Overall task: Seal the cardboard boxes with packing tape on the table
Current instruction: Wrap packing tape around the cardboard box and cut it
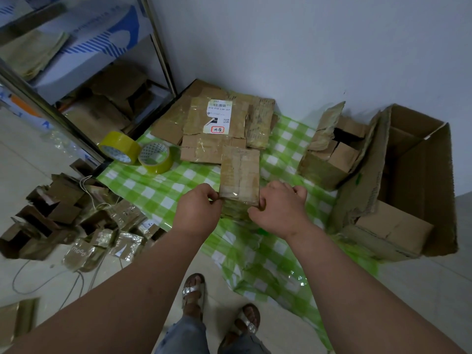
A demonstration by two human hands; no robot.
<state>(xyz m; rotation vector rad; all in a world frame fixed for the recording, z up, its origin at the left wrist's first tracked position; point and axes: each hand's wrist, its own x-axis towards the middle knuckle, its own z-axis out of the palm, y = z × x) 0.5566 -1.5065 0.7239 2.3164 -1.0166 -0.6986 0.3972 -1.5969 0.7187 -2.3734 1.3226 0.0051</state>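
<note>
On the green-checked table [158,185], a small taped box [240,172] stands near the front edge. Left hand [198,209] pinches its near left corner; right hand [278,209] pinches the near right corner. Two yellow tape rolls [120,146] sit well to the left, beside flattened cardboard [204,129].

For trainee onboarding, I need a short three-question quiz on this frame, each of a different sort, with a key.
1. True or false: both hands grip the small box.
2. How many tape rolls lie on the checked cloth?
3. Where is the big open carton: A) left, B) right of the small box?

Key: 1. True: left hand and right hand pinch its near corners. 2. Two, one tape roll beside another. 3. B.
</note>
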